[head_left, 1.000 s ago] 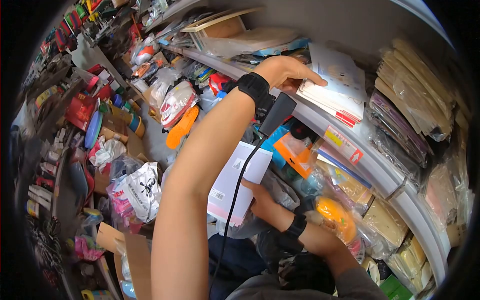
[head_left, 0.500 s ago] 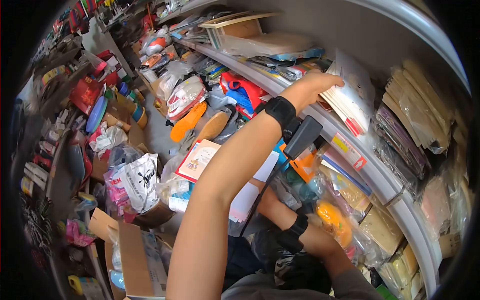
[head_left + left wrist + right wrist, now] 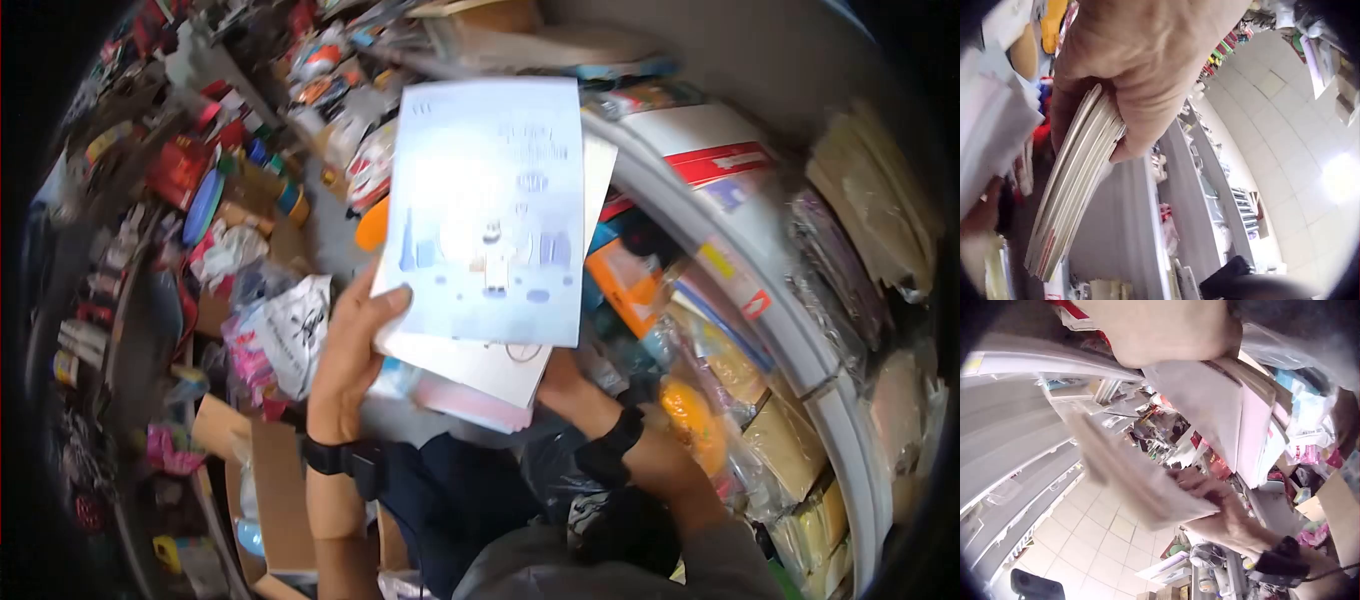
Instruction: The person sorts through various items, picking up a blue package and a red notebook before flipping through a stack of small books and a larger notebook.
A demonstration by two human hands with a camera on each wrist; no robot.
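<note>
My left hand grips a thick stack of thin booklets, thumb over the edge of the pale blue top cover, which carries a small figure and buildings. The left wrist view shows the stack's page edges beneath the curled left hand. My right hand lies lower, partly hidden behind the booklets, holding a second stack with a pinkish edge. In the right wrist view the right hand holds these notebooks from above; the left stack is beside them, blurred.
A grey shelf edge curves along the right, with red-and-white packs and plastic-wrapped bundles on it. An orange pack and a yellow item lie below. An open carton and white bag stand left.
My left hand has left the shelf with the booklet stack and brought it back over the right hand's notebooks. Red-and-white packs now show where the stack was.
</note>
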